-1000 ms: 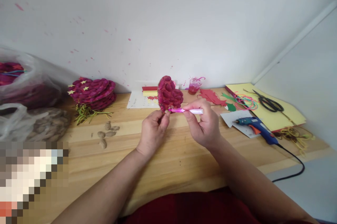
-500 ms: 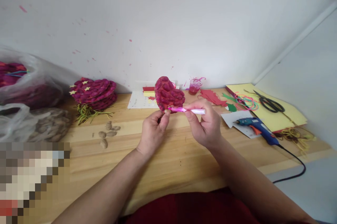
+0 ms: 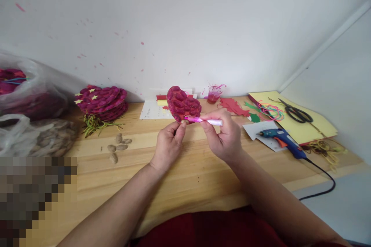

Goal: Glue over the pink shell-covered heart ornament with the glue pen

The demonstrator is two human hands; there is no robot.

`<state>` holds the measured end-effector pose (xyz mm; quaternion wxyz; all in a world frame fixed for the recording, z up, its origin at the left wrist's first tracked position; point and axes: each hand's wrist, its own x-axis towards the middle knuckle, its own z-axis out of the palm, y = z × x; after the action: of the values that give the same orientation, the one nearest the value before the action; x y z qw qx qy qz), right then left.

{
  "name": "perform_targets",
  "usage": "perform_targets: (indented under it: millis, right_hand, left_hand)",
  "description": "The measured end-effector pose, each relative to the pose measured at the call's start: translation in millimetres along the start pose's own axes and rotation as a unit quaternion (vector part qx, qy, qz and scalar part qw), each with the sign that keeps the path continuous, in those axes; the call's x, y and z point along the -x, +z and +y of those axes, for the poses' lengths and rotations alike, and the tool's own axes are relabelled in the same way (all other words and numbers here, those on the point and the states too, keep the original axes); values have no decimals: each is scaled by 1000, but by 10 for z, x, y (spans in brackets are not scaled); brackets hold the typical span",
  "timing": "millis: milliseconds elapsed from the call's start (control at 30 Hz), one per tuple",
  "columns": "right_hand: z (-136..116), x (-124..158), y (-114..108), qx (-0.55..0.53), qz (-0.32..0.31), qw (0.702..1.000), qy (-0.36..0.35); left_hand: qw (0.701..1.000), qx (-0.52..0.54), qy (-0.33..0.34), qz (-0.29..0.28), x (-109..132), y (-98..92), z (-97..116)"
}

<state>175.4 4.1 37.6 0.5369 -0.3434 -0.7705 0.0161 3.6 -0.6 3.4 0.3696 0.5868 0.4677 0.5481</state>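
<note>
My left hand (image 3: 169, 141) pinches the lower edge of a heart-shaped piece (image 3: 183, 103), covered with magenta-painted peanuts, and holds it tilted up above the table. In my right hand (image 3: 223, 135) is a paintbrush (image 3: 214, 122) with a white handle stained pink. Its pink end lies against the lower part of the heart, near my left thumb; the exact tip is hard to make out. Behind, close to the wall, stands a clear cup (image 3: 214, 95) with pink paint in it.
Left are stacked painted hearts (image 3: 101, 100), loose peanuts (image 3: 113, 157) and plastic bags (image 3: 52, 135). On the right lie red paper cutouts (image 3: 233, 106), a blue glue gun (image 3: 278, 137) with a trailing cord, black scissors (image 3: 298, 113) and yellow paper (image 3: 321, 123). A paint-spattered wall (image 3: 174, 26) rises behind.
The heart has turned slightly and shifted a little left in my left hand. My right hand has moved slightly left with the paintbrush.
</note>
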Motion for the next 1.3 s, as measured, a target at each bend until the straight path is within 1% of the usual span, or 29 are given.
perform_targets:
  millis: [133, 333, 533, 667, 733, 800, 867, 967, 1033, 1100, 1167, 1300]
  right_hand:
    - [-6, 2, -5, 14, 15, 1000, -4]
    - [3, 7, 10, -12, 5, 1000, 15]
    - [15, 18, 0, -4, 35, 999, 27]
    - [21, 22, -1, -19, 8, 1000, 23]
    - [36, 22, -3, -18, 17, 999, 33]
    - [53, 19, -6, -19, 41, 998, 52]
    - [65, 15, -9, -41, 52, 995, 73]
    - [67, 12, -6, -80, 34, 992, 87]
    - [69, 14, -4, -75, 27, 993, 86]
    - [78, 17, 0, -65, 38, 993, 88]
    - [90, 21, 7, -81, 51, 991, 98]
    - [107, 22, 25, -118, 47, 985, 121]
  left_hand:
    - [1000, -18, 12, 3, 3, -4, -10]
    - [999, -36, 24, 4, 10, 1, -2]
    - [999, -33, 19, 7, 10, 2, -11]
    - [999, -32, 22, 10, 8, 1, -1]
    - [999, -26, 18, 10, 9, 3, 11]
    - [1000, -18, 14, 8, 13, 5, 25]
    - [1000, -10, 9, 8, 18, 6, 37]
    - [1000, 0, 7, 7, 25, 3, 42]
    - [1000, 3, 0, 5, 26, -2, 36]
    - [1000, 5, -15, 5, 27, -8, 26]
    - [999, 12, -31, 6, 29, -12, 20]
    - [998, 37, -51, 4, 32, -12, 17]
